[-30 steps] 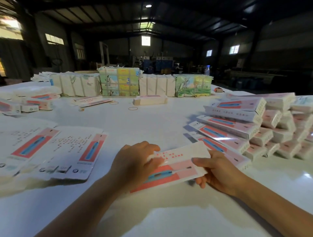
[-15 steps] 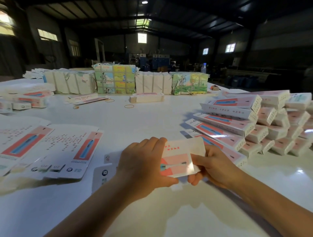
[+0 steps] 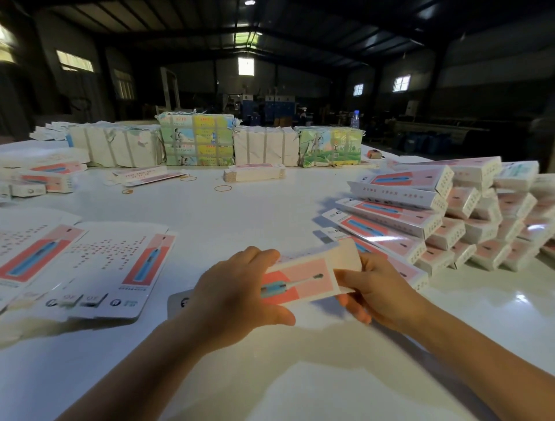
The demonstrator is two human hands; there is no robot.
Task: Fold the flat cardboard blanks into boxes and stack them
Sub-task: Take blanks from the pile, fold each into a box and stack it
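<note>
Head view shows both hands, left hand (image 3: 237,296) and right hand (image 3: 380,293), gripping the blank (image 3: 303,278) just above the surface (image 3: 240,216), now raised and folded narrower than a second ago, so I judge folding under way, stacking pending.

A dim hall under a dark pitched roof (image 3: 270,18) with beams. Small bright windows (image 3: 74,61) pierce the left wall, one window sits high in the far gable, and two more on the right wall. A ceiling lamp (image 3: 250,2) glows overhead. The white table (image 3: 270,216) shines glossy toward its right edge.
</note>
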